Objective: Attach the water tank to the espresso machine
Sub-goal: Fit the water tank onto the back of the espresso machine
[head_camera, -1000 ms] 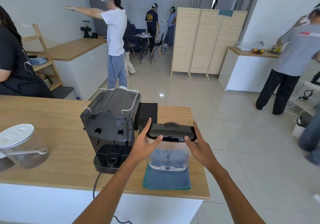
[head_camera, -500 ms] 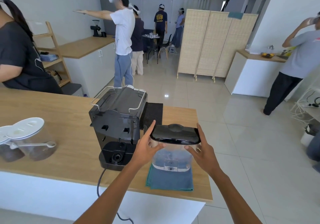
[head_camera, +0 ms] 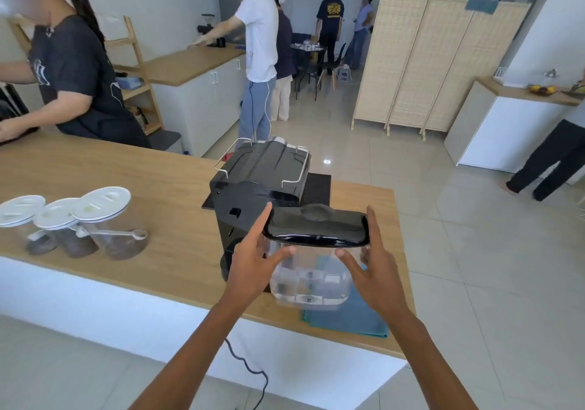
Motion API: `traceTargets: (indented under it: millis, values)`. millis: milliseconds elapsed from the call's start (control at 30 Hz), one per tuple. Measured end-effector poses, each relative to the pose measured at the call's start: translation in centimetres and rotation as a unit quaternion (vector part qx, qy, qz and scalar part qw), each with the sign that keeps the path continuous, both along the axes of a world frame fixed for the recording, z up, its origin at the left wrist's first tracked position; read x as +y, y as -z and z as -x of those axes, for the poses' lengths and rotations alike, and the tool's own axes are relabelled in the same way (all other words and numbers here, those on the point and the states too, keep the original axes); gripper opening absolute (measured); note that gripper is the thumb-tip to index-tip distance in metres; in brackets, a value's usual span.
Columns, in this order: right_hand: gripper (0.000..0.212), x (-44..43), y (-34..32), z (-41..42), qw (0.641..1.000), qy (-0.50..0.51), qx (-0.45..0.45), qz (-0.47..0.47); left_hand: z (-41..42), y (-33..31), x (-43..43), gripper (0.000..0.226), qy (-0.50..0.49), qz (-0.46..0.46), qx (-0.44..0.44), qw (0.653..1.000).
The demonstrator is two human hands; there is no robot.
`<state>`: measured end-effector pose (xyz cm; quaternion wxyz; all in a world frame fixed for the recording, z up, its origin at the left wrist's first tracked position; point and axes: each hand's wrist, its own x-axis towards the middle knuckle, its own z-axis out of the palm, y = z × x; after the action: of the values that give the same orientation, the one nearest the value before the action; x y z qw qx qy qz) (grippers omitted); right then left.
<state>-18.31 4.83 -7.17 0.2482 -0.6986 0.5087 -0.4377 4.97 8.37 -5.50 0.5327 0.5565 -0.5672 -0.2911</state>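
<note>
Water tank (head_camera: 311, 278): clear body w/ black lid, held up off the desk (head_camera: 142, 185), just right of and toward the wearer from the espresso machine (head_camera: 259, 188). Its bottom hangs over the blue cloth (head_camera: 348, 319), not resting on it as far as I can tell; the clear part is motion-blurred, so any water level can't be read.

Left hand (head_camera: 253, 267) is the grip on the tank's machine-side: forefinger along the lid edge, thumb across the clear front wall. Right hand (head_camera: 373, 270) clamps the far side from the machine, fingers up the lid end, thumb on the front. Both closed on the tank, nothing else in either.

Machine's back faces the wearer; the seat for the tank looks to be the low black base at its rear, partly hidden behind the left hand. Cable (head_camera: 250, 368) drops from the machine over the desk edge.

Risks, my read:
- Tank comes in tilted or off-line w/ the rear slot, so the bottom valve misses its port and it sits crooked or leaks.
- Left fingers sit between tank and machine body; could get pinched or block it seating.
- Pushing hard may shove the machine away from the wearer, towards the black mat (head_camera: 318, 188) beyond it.
- Lid is only gripped at its ends; may pop off if squeezed.
- Three lidded jars (head_camera: 104, 223) stand well left of the machine, out of the way.
</note>
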Motion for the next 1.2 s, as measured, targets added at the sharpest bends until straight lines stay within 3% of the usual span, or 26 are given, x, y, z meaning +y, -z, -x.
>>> traceTargets:
  millis: [567, 933, 1200]
  values:
    - [0.094, -0.9, -1.9, -13.7, 1.0, -0.013, -0.019, 0.001, -12.8, -0.5, -2.7, 0.095, 0.006, 0.028, -0.024, 0.999]
    - [0.092, -1.8, -0.8, -16.1, 0.999, 0.052, 0.005, 0.011, -15.2, 0.4, -5.4, 0.096, 0.03, 0.022, -0.063, 0.997]
    - [0.088, -2.2, -0.6, -16.9, 0.997, 0.078, -0.002, 0.028, -15.7, 1.1, -6.4, 0.089, 0.045, 0.028, -0.038, 0.998]
